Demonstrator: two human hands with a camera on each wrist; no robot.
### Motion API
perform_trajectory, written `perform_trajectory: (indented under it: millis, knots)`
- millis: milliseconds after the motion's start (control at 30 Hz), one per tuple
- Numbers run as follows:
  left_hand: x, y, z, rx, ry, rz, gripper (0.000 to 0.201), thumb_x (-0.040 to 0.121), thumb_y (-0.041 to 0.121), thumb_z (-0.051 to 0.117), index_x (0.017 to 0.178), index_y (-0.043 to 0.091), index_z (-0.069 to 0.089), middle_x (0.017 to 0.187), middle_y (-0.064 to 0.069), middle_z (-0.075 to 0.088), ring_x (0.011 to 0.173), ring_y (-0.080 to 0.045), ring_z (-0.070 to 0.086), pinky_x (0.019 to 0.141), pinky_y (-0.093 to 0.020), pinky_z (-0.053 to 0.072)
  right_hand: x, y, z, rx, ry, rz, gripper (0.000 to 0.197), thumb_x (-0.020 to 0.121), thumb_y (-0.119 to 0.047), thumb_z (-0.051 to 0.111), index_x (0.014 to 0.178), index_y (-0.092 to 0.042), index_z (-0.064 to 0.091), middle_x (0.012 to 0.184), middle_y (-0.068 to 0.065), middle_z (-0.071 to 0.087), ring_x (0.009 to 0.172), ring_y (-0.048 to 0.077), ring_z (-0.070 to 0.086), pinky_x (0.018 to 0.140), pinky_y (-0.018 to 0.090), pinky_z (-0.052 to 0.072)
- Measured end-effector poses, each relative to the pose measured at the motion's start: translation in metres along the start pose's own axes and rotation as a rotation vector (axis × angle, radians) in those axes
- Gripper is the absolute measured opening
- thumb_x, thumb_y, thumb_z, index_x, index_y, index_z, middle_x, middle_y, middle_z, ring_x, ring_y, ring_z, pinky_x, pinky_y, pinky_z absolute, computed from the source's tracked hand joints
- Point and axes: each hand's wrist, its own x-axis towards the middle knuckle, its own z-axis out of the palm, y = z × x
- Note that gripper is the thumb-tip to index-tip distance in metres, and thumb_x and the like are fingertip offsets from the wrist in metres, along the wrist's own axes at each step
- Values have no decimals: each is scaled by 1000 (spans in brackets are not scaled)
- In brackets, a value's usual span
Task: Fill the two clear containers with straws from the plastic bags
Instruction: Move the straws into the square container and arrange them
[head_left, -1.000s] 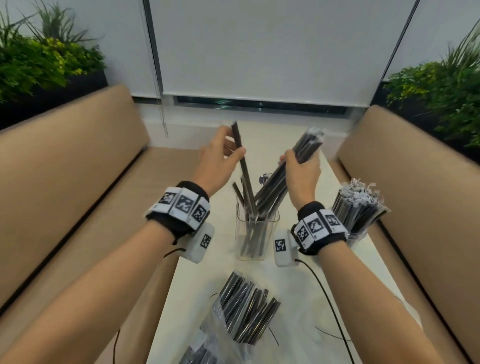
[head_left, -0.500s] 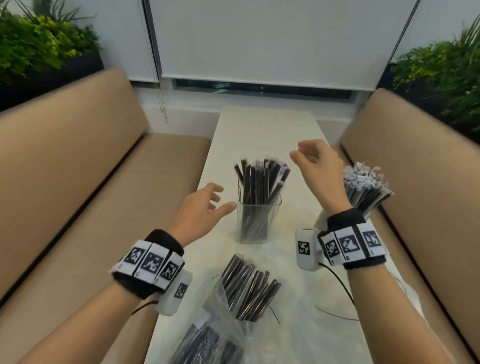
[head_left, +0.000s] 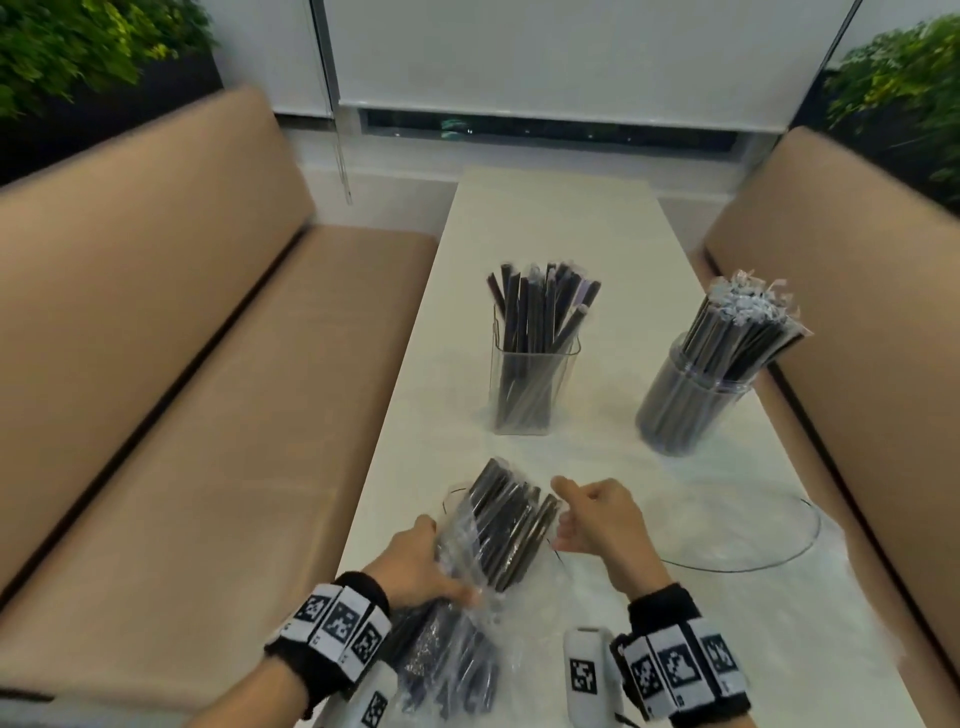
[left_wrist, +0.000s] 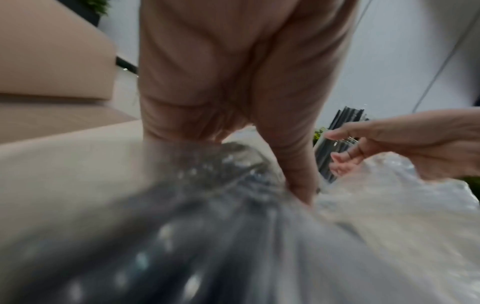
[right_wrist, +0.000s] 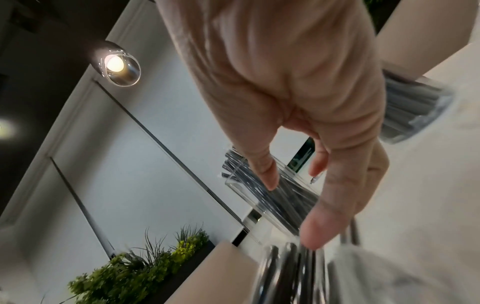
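The left hand (head_left: 415, 564) grips the plastic bag (head_left: 467, 623) of straws (head_left: 506, 525) at the table's (head_left: 727, 649) near edge, thumb across the plastic, fingers curled round it. Just beside the bag's open end, the right hand (head_left: 602, 519) hovers loosely open, holding nothing, fingertips near the protruding straws. Farther off stand a square container (head_left: 532, 389), partly filled with straws, and to its right a round container (head_left: 691, 410) packed full.
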Motion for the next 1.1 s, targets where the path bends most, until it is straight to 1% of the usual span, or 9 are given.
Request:
perform_trajectory:
  millis: [67,167,300,467,600,667,800,967,1100]
  knots:
    - [-1,-3,2,-96,43,38,23,72,21,80,88,14,64,92,-3,71,79,-15,65,76,-30,54,-6,6,2,42,-54,70,58,82,-40,76,115,0,51,101,18,59,74,23,68,67,38,64]
    - [-7,-2,-1,-307,54,162,26,74,21,79,98,16,70,99,-2,75,93,-13,71,90,-33,55,-13,1,2,57,-175,60,85,80,-47,76,142,-13,29,116,10,56,97,18,64,74,29,59]
    - [-29,24,-10,-516,-1,429,40,82,8,75,121,11,64,115,0,73,110,-12,67,97,-29,50,-22,-19,0,168,-331,-163,75,70,-52,82,132,-21,51,128,3,64,115,17,64,97,38,52]
    - [-37,42,-20,-637,-6,489,52,80,3,75,128,10,58,115,-5,73,109,-19,69,93,-29,53,-37,-51,4,192,-343,-472,24,86,-11,72,106,-24,70,100,-7,78,99,10,73,81,23,58]
    - [-40,45,-26,-631,-18,478,44,81,6,75,122,1,61,111,-8,75,107,-20,69,93,-28,53,-32,-60,4,154,-345,-503,18,88,-13,72,103,-23,72,101,-1,78,98,13,73,86,28,58]
    - [-41,44,-30,-622,-46,480,46,80,5,76,123,6,59,109,-4,75,107,-16,70,96,-30,53,-30,-60,4,115,-435,-470,29,87,-17,73,116,-18,69,113,2,75,108,16,70,96,33,54]
    - [-40,43,-36,-666,-50,443,31,81,-4,71,93,20,55,71,19,75,74,8,70,71,-8,54,-29,-58,8,119,-562,-463,51,83,-21,77,131,-14,60,125,3,71,117,16,66,103,34,51]
    - [-39,36,-44,-657,5,474,42,81,6,74,119,16,61,101,5,77,99,-9,71,97,-28,53,-25,-50,18,195,-387,-460,99,64,-36,87,141,-28,24,137,-5,55,120,3,61,99,28,53]
    - [-40,36,-44,-668,23,508,41,80,-1,72,108,28,63,101,16,75,99,-2,69,83,-15,54,-21,-49,19,137,-561,-423,94,72,-28,86,145,-35,26,132,-15,60,121,1,60,97,21,51]
